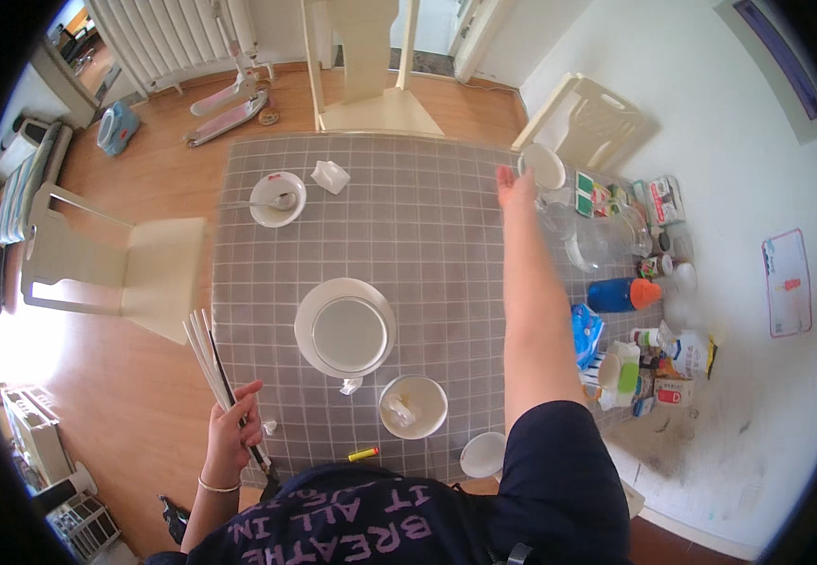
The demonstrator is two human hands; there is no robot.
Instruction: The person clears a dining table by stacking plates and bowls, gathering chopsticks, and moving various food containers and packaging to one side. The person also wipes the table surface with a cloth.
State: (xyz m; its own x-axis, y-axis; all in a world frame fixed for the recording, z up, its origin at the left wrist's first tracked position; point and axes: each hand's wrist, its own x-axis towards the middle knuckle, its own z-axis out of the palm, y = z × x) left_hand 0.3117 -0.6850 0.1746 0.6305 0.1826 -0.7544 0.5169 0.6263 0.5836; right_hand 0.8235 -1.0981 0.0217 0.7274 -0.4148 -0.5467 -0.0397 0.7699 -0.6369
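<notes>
My left hand [234,428] is closed around a bundle of chopsticks [208,357], some pale and at least one dark, at the table's left edge. Stretched to the far right corner, my right hand [516,185] is beside a white bowl [545,167]; the fingers are blurred, so whether they grip it does not show. A large white bowl [349,333] stands mid-table. Nearer to me, another bowl [424,401] holds crumpled tissue. At the far left, a small bowl [261,212] holds a metal spoon [282,203], with crumpled tissue [330,176] to its right. A further bowl [482,454] sits near my body.
A yellow lighter-like object [363,454] lies near the front edge. Along the right wall stand clear plastic containers [595,241], a blue bottle with an orange cap [620,294], a blue packet [585,330] and jars. Chairs [161,265] stand left of and behind the table.
</notes>
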